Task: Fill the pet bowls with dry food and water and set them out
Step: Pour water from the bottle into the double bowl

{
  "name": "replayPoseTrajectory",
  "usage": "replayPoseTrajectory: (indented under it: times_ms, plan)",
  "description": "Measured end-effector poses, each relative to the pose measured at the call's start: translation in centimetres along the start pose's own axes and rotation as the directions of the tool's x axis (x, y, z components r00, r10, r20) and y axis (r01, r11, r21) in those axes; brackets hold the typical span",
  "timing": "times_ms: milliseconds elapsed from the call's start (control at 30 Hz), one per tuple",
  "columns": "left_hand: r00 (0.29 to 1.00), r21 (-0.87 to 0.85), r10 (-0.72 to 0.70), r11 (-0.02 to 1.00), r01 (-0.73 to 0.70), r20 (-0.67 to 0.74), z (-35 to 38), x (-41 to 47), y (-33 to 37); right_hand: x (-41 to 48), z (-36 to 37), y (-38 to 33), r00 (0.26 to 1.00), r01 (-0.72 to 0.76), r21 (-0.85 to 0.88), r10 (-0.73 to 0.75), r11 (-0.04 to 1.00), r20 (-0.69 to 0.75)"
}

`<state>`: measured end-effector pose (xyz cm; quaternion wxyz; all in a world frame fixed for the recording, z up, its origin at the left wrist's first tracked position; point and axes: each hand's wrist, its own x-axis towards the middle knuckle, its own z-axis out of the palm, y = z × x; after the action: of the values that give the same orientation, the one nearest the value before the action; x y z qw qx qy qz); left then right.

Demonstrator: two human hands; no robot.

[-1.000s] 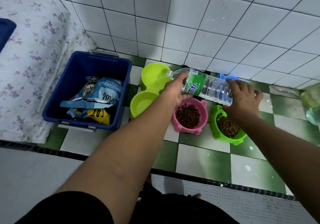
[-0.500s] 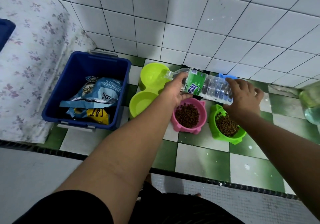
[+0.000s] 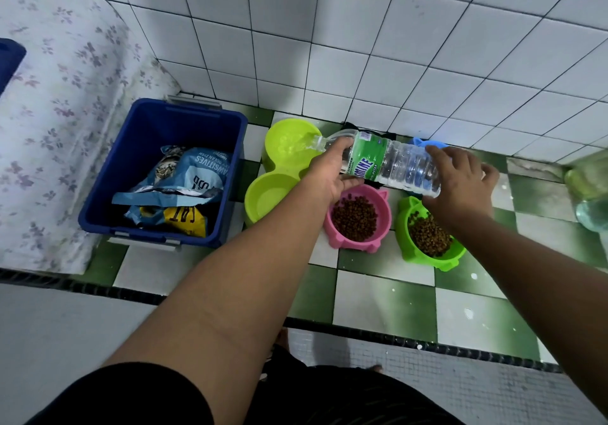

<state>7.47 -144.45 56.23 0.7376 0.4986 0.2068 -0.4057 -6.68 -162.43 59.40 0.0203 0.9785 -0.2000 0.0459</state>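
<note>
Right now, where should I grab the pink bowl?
Probably hold the pink bowl by its outer wall, fingers on both sides, from the near side: it stands upright, full of kibble, and the bottle and left hand hang over its far edge.

- Both bare arms reach out forward and down.
- The left hand curls its fingers round the neck end of the bottle.
- The right hand grips the bottle's bottom end from above, fingers bent.
</note>
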Motion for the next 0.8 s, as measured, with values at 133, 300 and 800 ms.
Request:
replayPoseTrajectory:
  times_ms: [133,300,800]
  plan:
    - [1.0,0.019,-0.007,1.0,0.007,-0.012,-0.2,0.0,-0.1,-0.4,0.2,-0.2,1.0,-0.016,0.001,0.016,1.0,-0.002]
    - [0.999,0.038,0.027,0.999,-0.027,-0.021,-0.2,-0.3,0.1,-0.9,0.2,-0.6,0.999,-0.053,0.011,0.053,0.999,-0.008]
    - [0.969,0.054,0.244,0.969,-0.241,-0.048,0.5,-5.6,-0.3,-4.0,0.5,-1.8,0.994,-0.088,0.242,0.099,0.966,-0.034]
